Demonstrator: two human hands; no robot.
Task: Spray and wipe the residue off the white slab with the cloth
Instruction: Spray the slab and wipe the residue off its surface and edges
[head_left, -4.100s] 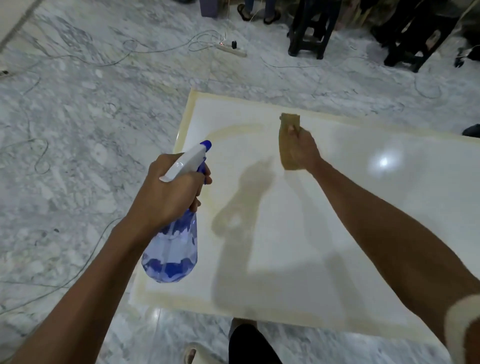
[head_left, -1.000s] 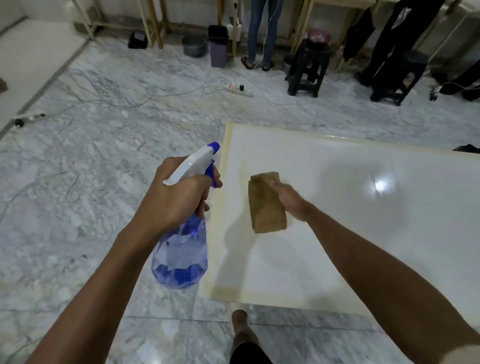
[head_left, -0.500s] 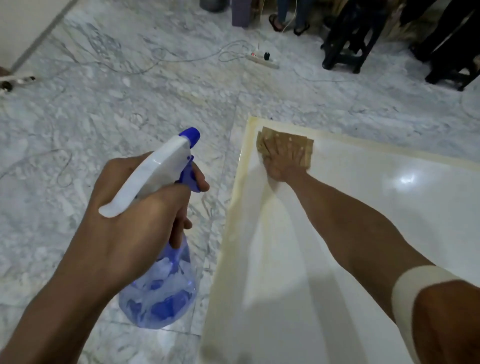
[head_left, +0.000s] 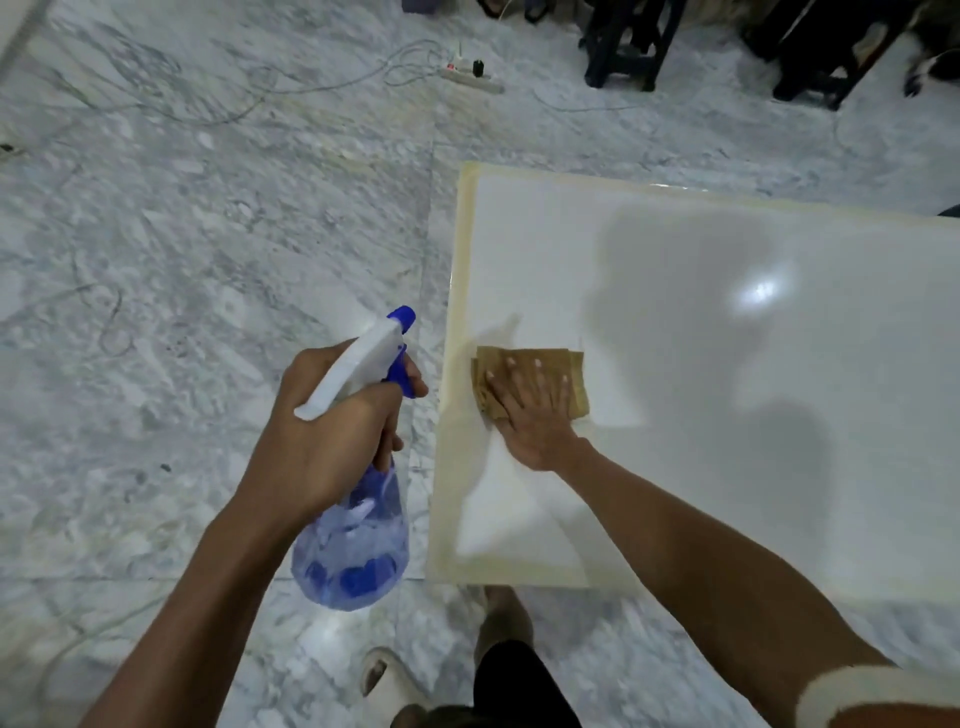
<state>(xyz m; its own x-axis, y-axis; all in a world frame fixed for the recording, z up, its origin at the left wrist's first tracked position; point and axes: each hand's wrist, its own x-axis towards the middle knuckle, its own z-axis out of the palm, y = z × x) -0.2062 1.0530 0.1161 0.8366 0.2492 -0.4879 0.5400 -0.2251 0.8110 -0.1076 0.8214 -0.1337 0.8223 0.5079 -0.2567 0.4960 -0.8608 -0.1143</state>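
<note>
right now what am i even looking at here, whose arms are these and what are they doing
No machine here: these are a person's two bare arms, seen from a camera worn on their head, looking down. The left hand grips a blue spray bottle over the marble floor. The right hand presses a brown cloth flat on a white slab, near its left edge. A yellowish residue band runs along that edge. A power strip lies farther off.
</note>
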